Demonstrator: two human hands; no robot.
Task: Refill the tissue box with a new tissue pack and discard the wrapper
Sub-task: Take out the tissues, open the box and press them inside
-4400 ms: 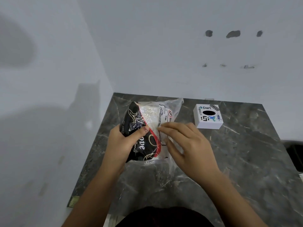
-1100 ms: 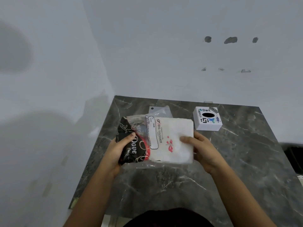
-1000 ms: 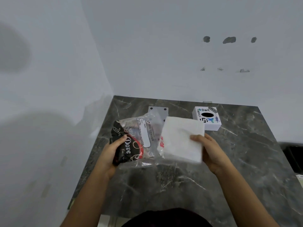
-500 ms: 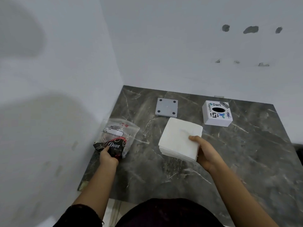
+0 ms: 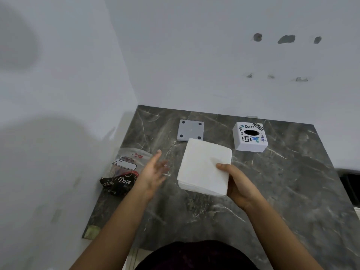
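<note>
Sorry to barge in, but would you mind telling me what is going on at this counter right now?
A person is refilling a tissue box. Their right hand holds a bare stack of white tissues just above the dark marble counter. The left hand is open and empty, beside the emptied wrapper lying at the counter's left edge. The white tissue box stands at the back right, and its grey base plate lies apart from it, so nothing is loaded yet.

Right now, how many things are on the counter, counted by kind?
Tissue stack, held in the right hand: 1
Empty wrapper: 1
Tissue box: 1
Grey base plate: 1
Total: 4
</note>
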